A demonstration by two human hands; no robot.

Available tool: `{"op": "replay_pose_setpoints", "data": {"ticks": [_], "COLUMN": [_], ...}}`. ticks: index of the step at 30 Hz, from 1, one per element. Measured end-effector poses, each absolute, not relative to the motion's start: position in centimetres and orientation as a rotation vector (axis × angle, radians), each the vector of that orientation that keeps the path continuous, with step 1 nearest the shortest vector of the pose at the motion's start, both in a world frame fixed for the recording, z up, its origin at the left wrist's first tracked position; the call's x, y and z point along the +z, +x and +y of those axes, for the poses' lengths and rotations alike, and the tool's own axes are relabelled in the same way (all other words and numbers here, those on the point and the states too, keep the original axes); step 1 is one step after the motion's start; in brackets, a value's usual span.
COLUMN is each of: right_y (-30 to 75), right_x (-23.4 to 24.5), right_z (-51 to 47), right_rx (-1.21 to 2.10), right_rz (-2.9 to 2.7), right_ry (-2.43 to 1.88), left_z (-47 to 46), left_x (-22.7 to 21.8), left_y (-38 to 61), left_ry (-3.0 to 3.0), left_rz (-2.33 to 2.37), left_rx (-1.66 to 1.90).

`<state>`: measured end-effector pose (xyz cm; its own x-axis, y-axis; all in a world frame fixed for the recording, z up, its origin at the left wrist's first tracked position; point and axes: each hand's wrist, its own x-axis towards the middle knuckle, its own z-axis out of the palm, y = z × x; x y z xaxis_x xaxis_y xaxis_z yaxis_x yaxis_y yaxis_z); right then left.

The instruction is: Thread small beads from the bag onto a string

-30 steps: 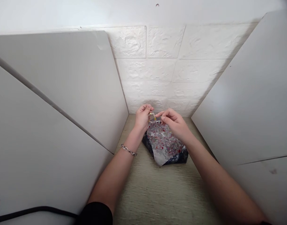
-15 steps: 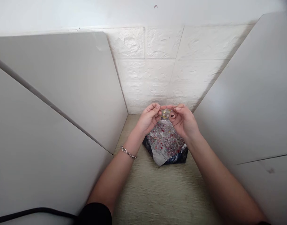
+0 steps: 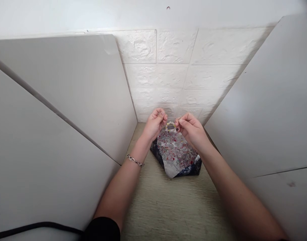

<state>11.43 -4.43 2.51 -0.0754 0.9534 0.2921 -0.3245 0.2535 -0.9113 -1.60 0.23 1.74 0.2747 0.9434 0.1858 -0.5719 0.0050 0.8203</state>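
Your hands have drawn apart since half a second ago, the left one (image 3: 157, 123) shifting left and the right one (image 3: 190, 128) easing a little to the right, so the beaded loop (image 3: 167, 127) now shows in the gap between them, lower and further left than before. You have it just under your fingertips, near the right hand's fingers, its yellow and clear beads making a rounded ring in front of the far edge of the bead pile (image 3: 177, 147).

Both your hands are closed to a narrow pinch, thumb against the forefinger. What lies between the fingertips is too fine to make out, so I cannot tell whether you grip a thread from the loop. One small dark spot shows by your right fingertips.

Below your hands, pink, clear and red beads lie spread over a pale sheet (image 3: 172, 171), whose corner points toward you. Dark blue patterned material (image 3: 189, 170) shows from under it at both sides, resting on the greenish surface (image 3: 173, 207). You wear a silver chain bracelet (image 3: 135, 160) on your left wrist and a black sleeve (image 3: 100, 230) further up that arm. Grey panels (image 3: 98, 80) stand on either side of you, a white brick-patterned wall (image 3: 168, 75) rises beyond, and a black cable (image 3: 43, 224) runs across the lower left.
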Motion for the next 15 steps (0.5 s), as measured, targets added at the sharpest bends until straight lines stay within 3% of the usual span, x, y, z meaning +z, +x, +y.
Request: {"op": "replay_pose_setpoints", "data": {"ticks": [15], "right_y": [12.3], "right_x": [1.4], "right_z": [-3.2], "right_rx": [1.204], "right_rz": [-1.054], "right_ry": [-0.840], "left_z": [-0.4], "left_x": [1.2], "left_y": [-0.6], "left_ry": [0.912], "left_rz": [0.499], "left_rx": [1.060]}}
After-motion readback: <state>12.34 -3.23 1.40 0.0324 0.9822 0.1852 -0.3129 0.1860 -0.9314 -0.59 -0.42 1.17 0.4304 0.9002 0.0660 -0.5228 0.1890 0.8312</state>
